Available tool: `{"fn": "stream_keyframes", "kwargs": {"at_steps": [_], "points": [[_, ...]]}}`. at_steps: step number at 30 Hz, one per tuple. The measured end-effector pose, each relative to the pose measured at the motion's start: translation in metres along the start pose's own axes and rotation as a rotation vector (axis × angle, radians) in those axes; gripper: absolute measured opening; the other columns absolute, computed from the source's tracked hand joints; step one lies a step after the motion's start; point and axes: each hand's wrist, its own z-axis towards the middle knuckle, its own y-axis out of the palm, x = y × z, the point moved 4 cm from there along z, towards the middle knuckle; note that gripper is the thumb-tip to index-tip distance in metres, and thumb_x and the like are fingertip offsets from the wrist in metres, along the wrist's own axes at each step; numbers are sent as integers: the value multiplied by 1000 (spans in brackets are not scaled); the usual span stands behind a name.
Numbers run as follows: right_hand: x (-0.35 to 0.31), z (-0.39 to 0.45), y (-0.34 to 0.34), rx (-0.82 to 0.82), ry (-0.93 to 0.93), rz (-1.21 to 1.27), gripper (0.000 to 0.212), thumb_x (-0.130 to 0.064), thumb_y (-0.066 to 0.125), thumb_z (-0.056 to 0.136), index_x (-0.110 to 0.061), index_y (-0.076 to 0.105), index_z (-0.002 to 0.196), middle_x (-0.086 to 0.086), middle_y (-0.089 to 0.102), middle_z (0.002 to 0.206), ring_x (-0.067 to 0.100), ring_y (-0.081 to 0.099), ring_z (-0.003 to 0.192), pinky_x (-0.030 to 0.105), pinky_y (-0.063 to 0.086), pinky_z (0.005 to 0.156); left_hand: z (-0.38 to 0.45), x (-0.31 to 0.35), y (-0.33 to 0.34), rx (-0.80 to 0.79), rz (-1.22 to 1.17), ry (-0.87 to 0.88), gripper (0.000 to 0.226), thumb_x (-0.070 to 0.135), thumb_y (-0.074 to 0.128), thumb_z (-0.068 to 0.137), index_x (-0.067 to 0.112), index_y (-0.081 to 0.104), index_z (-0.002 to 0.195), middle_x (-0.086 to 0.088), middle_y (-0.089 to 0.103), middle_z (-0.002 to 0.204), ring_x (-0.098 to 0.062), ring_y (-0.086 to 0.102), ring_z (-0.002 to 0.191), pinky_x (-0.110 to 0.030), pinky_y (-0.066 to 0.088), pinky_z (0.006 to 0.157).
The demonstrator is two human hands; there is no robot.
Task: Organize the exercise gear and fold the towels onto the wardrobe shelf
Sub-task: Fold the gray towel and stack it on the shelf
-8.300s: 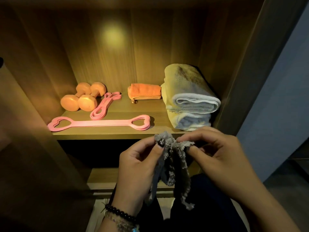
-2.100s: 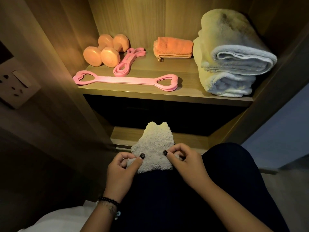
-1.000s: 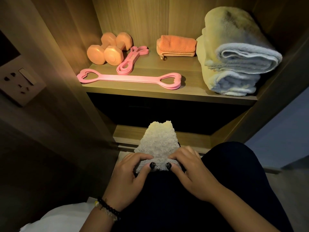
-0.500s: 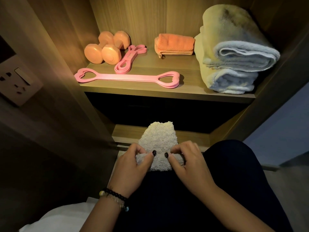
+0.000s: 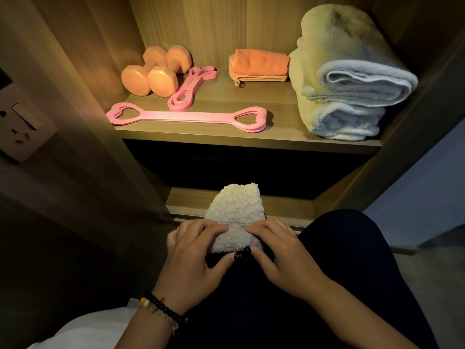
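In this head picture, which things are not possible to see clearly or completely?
- Small fluffy towel: its near edge is covered by the left hand and right hand, head view.
- Compartment under the shelf: too dark to see inside.
- Wall socket: cut by the left picture edge.
- Rear dumbbell ends: partly hidden by the front ends.
- Big folded towels: the back is hidden by their own bulk.

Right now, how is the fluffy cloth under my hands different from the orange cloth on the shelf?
The fluffy cloth is cream and shaggy; the orange cloth looks smoother. The fluffy cloth lies on the lap, pressed by the left hand and right hand; the orange cloth sits untouched on the shelf. The fluffy one is mid-fold; the orange one is a finished, neat rectangle. Both are small cloths.
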Motion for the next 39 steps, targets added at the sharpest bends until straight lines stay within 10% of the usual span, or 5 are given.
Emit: {"fn": "stream_keyframes", "kwargs": {"at_steps": [9,19,25,32,39], "points": [[6,-1,1,-12,92,320,29,-39,60,85,-27,57,111,-20,52,106,8,51,107,22,41,90,-2,-1,-4,41,-126,-51,26,54,45,82,41,59,100,27,59,99,9,48,99,-17,24,93],[1,4,2,138,322,426,23,-48,53,84,-25,55,82,-12,57,80,6,55,79,17,40,69,3,0,-4,48,-280,-237,23,52,57,85,29,58,79,12,64,63,-6,57,55,-28,44,52],[-16,2,-7,272,-49,-111,15,-20,56,90,-15,66,101,-6,58,100,13,53,96,27,39,84,17,-3,0,-1,-132,-337,28,54,49,88,27,55,80,3,63,66,-17,59,65,-37,46,63],[-9,0,0,43,-47,-80,39,-32,57,89,-20,56,126,-9,53,121,10,48,116,33,40,98,11,0,-5,238,28,-90,19,39,49,88,29,64,90,17,53,95,-3,47,94,-30,33,81],[7,6,0,-1,114,238,33,-35,50,93,-26,59,123,-17,55,116,2,47,115,27,40,99,1,-8,1,4,-30,46,45,50,50,81,39,54,124,26,51,114,4,45,108,-31,39,89]]}}
